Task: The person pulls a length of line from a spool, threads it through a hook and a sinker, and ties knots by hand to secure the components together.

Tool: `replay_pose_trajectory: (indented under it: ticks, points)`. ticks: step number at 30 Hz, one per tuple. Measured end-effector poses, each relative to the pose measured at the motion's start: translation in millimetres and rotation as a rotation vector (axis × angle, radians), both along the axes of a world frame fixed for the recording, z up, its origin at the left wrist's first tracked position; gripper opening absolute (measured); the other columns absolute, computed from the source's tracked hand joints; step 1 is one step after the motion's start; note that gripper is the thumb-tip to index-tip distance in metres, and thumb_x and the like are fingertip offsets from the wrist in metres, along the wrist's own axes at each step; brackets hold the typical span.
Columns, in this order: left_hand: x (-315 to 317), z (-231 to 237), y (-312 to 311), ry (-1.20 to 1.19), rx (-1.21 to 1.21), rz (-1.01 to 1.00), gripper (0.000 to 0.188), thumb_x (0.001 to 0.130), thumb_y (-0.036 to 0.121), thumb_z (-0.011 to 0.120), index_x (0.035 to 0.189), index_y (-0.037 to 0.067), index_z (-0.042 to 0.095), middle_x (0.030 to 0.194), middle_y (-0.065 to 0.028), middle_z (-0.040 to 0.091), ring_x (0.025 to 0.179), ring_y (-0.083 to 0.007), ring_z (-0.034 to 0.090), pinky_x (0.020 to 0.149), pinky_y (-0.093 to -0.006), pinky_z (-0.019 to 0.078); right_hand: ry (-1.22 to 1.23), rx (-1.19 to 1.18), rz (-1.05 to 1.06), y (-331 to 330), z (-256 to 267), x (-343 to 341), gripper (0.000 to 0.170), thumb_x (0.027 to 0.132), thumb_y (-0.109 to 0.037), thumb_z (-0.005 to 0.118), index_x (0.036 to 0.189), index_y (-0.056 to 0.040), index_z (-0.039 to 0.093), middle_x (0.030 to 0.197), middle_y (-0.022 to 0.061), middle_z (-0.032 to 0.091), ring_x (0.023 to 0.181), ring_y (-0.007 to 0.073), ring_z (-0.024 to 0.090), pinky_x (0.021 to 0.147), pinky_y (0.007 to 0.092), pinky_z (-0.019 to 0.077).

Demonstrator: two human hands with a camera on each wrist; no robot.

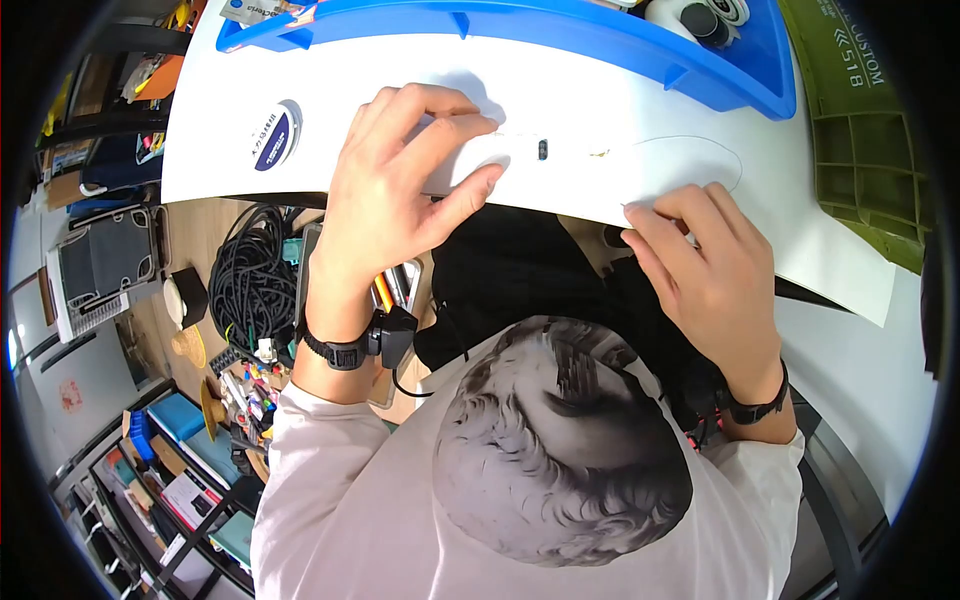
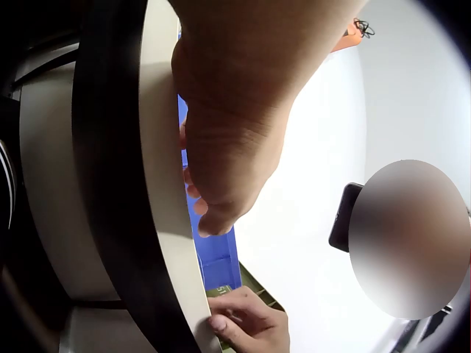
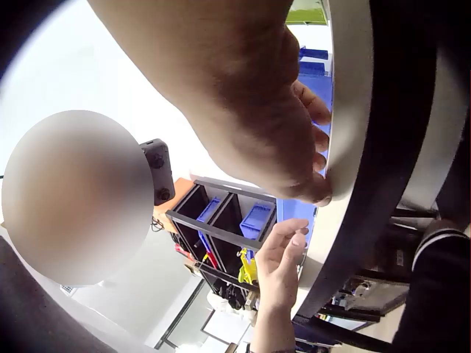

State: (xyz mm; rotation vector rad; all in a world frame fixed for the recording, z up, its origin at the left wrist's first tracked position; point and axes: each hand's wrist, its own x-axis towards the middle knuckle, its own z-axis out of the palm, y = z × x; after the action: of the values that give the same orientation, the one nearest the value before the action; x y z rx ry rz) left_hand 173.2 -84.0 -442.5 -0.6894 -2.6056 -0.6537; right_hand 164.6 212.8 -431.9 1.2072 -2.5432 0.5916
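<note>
On the white tabletop in the head view lie a small dark piece (image 1: pixel 543 149), a tiny gold-coloured piece (image 1: pixel 599 153) and a thin looped thread (image 1: pixel 738 158). Left of the dark piece, my left hand (image 1: pixel 405 175) rests its index and middle fingertips on the surface, thumb apart. At the table's near edge, my right hand (image 1: pixel 710 265) touches down with its bent index finger, the thumb slightly apart below; the thread's end runs toward this hand. Whether the fingertips touch any thread is too small to tell. Both wrist views show the hands at the table edge.
A blue tray (image 1: pixel 560 28) spans the table's far side, with a green crate (image 1: pixel 865 165) to its right. A round white and navy container (image 1: pixel 274 138) sits left of my left hand. Coiled black cable (image 1: pixel 250 275) lies below, left of the table.
</note>
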Motion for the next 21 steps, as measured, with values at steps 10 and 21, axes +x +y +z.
replay_pose_trajectory:
  ticks: [10,21]
  points:
    - [-4,-10,-3,0.065,0.008,-0.016,0.024,0.082,0.018,0.080,0.104,0.010,0.075,0.105,-0.0022,0.067,0.090,-0.0239,0.061,0.081,-0.0376,0.0475,-0.081,-0.195,-0.001,18,7,-1,0.019,0.075,0.002,0.080,0.090,-0.0028,0.071,0.084,0.0053,0.062,0.069,0.0222,0.059,0.057,0.0325,0.0462]
    - [0,-7,-3,0.006,0.033,-0.009,0.025,0.082,0.014,0.083,0.105,0.005,0.078,0.106,-0.0082,0.069,0.094,-0.0269,0.063,0.081,-0.0368,0.0514,-0.211,-0.478,-0.095,22,41,-3,0.014,0.082,0.009,0.076,0.093,0.0022,0.072,0.086,0.0063,0.064,0.072,0.0130,0.056,0.062,0.0247,0.0407]
